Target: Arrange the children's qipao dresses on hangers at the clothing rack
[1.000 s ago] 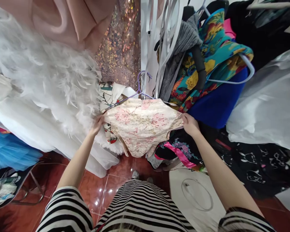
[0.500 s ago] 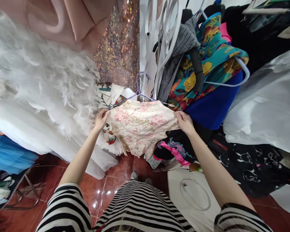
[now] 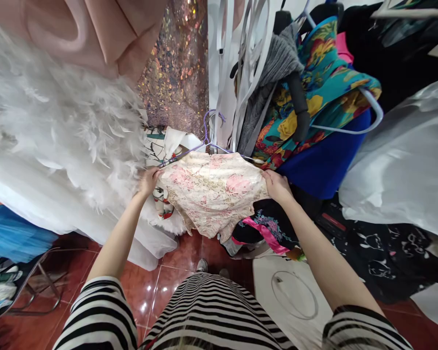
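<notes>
A cream top with pink flowers [image 3: 211, 189] is stretched sideways in front of me. My left hand [image 3: 149, 182] is closed on its left shoulder edge, and my right hand [image 3: 277, 185] grips the opposite edge. Just behind the top's upper edge shows a purple hanger [image 3: 206, 141], its hook near the white metal rack. Whether the top is on that hanger I cannot tell. Below the top, on the right, lies a black garment with a pink band [image 3: 268, 228].
White feathered garments [image 3: 76, 112] crowd the left, beside a sequined cloth [image 3: 175, 63]. At right hang a teal floral garment [image 3: 314, 97] and a blue cloth [image 3: 321, 160]. A white box-like surface with a coiled cable [image 3: 266, 291] stands low on the right, over red floor tiles [image 3: 182, 253].
Both hands have shifted slightly left and a little lower, still holding the top. The view has turned slightly.
</notes>
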Available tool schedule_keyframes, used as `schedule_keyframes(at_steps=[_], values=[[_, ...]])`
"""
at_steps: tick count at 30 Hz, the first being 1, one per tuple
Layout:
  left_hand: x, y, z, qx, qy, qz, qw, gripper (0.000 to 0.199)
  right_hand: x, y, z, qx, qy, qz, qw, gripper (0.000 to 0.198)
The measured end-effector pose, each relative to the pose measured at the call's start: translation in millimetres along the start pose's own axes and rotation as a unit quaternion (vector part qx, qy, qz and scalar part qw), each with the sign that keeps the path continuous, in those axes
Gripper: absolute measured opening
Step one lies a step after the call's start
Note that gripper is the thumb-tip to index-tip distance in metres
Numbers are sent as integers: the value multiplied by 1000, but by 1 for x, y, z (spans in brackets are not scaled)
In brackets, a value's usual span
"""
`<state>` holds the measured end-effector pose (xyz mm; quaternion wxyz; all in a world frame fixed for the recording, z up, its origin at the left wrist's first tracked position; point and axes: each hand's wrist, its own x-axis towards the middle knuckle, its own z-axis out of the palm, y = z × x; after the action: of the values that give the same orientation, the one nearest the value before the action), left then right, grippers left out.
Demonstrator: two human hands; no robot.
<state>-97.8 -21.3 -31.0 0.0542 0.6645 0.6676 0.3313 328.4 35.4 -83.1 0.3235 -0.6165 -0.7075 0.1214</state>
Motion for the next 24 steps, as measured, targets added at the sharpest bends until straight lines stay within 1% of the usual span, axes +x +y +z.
schedule_keyframes(at_steps=[2,5,7,10,13,16,19,21,24], values=[[-1,0,0,31,1,-3,999,30,1,-2,0,24,19,8,1000,37],[-2,0,4,69,20,-8,997,32,2,-8,-1,68,57,6,996,38],[-4,2,6,86,31,-7,996,32,2,-11,-4,80,65,11,995,38],[-5,7,8,98,33,-1,995,31,2,-14,-9,87,50,27,995,36],[-7,11,6,96,33,15,995,31,3,-16,-15,81,16,25,996,38],[-10,16,1,102,18,28,994,31,5,-25,-20,73,-13,3,997,40],[-12,25,-5,136,2,35,990,24,7,-43,-19,52,-7,-43,998,41],[-11,35,-5,156,-3,47,987,25,10,-57,-16,21,-3,-78,997,42],[-5,54,0,164,-26,70,984,30,16,-75,-11,-25,-6,-110,994,38]])
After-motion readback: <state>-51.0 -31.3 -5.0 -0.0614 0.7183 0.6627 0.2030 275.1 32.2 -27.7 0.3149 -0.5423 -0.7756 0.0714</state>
